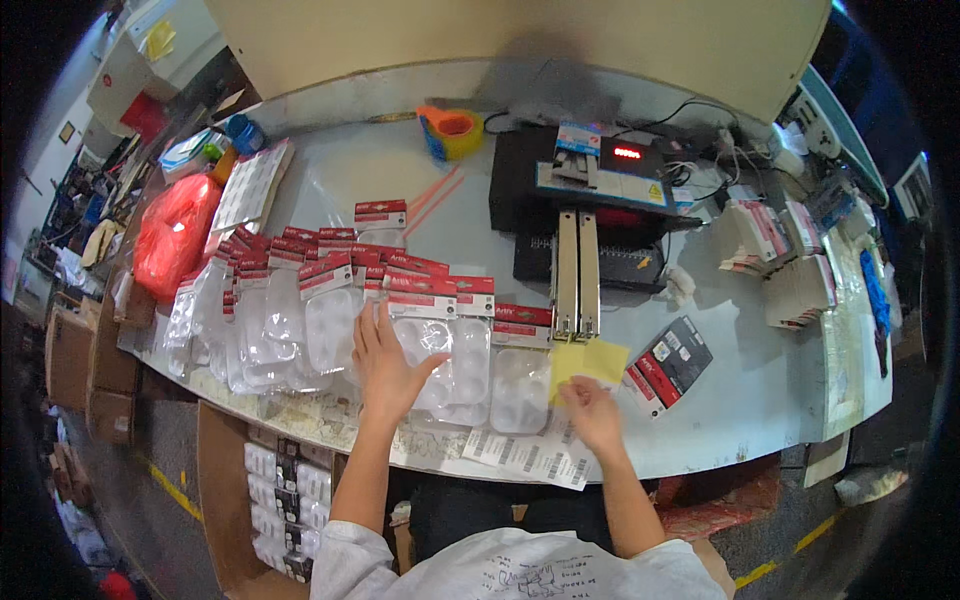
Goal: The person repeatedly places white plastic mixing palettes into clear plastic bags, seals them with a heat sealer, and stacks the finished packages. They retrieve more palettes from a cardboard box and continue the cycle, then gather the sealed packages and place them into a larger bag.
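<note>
My left hand (385, 368) lies with its fingers spread on a clear plastic palette pack (437, 362) with a red and white header card. Several similar packs (262, 318) overlap to its left, and another pack (521, 390) lies between my hands. My right hand (592, 412) pinches the lower edge of a yellow paper sheet (604, 360), which lies just in front of the machine's rails. Below that, a white sheet of barcode labels (530, 458) sits at the table's near edge. A dark card with a red end (672, 362) rests to the right of my right hand.
A black machine (520, 180) with two metal rails (576, 275) stands at the back. Stacks of cards (765, 240) are at the right. A tape dispenser (450, 132) sits at the back, a red plastic bag (175, 235) at the left. Below the table is an open carton (225, 490).
</note>
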Available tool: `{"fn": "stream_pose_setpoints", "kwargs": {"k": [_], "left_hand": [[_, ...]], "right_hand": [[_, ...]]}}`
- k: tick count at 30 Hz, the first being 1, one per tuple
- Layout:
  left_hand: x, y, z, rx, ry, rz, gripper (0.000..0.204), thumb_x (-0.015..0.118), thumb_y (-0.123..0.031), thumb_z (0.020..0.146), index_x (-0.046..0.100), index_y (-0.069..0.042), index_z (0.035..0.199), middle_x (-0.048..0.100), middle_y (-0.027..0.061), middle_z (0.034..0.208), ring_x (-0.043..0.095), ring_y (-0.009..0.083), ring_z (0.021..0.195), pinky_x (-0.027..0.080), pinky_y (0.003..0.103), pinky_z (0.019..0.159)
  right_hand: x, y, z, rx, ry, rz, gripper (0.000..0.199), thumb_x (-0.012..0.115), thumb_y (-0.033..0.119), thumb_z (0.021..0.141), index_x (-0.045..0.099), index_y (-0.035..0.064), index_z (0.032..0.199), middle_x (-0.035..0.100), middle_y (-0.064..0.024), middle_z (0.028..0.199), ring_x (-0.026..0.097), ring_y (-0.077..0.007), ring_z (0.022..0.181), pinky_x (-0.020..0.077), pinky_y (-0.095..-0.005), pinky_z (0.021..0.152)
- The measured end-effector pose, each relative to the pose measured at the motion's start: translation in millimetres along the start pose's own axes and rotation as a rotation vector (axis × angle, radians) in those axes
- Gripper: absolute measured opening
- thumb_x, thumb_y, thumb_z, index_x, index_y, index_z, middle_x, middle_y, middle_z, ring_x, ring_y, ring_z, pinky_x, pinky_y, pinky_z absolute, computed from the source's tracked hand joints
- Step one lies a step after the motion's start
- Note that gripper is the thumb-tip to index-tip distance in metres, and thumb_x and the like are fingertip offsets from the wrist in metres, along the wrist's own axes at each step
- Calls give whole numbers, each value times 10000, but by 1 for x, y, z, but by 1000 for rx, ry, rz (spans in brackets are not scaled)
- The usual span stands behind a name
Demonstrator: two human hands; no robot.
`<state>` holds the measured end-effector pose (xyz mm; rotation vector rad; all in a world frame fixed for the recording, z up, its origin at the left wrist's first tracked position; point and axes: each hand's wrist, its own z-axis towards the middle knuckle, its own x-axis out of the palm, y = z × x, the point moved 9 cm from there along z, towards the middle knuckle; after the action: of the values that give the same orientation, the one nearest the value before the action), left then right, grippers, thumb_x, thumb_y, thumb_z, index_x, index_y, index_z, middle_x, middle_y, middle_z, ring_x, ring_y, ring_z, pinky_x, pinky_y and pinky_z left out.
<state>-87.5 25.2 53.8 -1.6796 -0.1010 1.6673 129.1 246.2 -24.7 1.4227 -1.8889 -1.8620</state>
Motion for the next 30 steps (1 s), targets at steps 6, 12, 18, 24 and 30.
{"fn": "stream_pose_setpoints", "kwargs": {"k": [6, 12, 18, 24, 30], "left_hand": [[15, 19, 2, 26, 78, 275, 963, 674, -592, 683, 318, -41, 1388, 203, 224, 1468, 152, 435, 1356, 185, 575, 1027], [-2, 14, 10, 284, -10, 283, 666, 629, -556, 745, 483, -238, 1311, 288, 160, 1450, 168, 414, 1358, 177, 582, 1020], [-14, 39, 27, 296, -51, 330, 473, 587, -484, 805, 540, -335, 1252, 360, 124, 1413, 273, 416, 1295, 219, 600, 971], [-39, 76, 47, 325, -49, 440, 454, 609, -454, 796, 556, -356, 1236, 380, 92, 1412, 332, 381, 1272, 271, 527, 950], [-46, 96, 63, 282, 135, 587, 466, 592, -472, 807, 532, -364, 1257, 319, 70, 1459, 293, 387, 1309, 242, 551, 986]], "right_hand": [[80, 44, 5, -109, 61, -109, 673, 663, 341, 802, 404, -63, 1274, 543, -246, 1153, 535, -328, 1075, 431, -369, 898], [158, 94, 4, -399, -16, -281, 845, 607, 401, 828, 184, -74, 1386, 231, -327, 1384, 266, -453, 1269, 243, -498, 1039], [196, 120, 6, -374, 78, -300, 852, 590, 379, 843, 133, -63, 1410, 71, -325, 1452, 135, -467, 1336, 159, -590, 1007], [247, 142, 1, -348, 95, -194, 869, 597, 380, 834, 119, -55, 1414, 47, -329, 1455, 59, -466, 1359, 200, -545, 971], [268, 156, -4, -318, 179, -79, 924, 592, 439, 821, 81, -39, 1424, 12, -335, 1460, 22, -470, 1362, 189, -575, 977]]}}
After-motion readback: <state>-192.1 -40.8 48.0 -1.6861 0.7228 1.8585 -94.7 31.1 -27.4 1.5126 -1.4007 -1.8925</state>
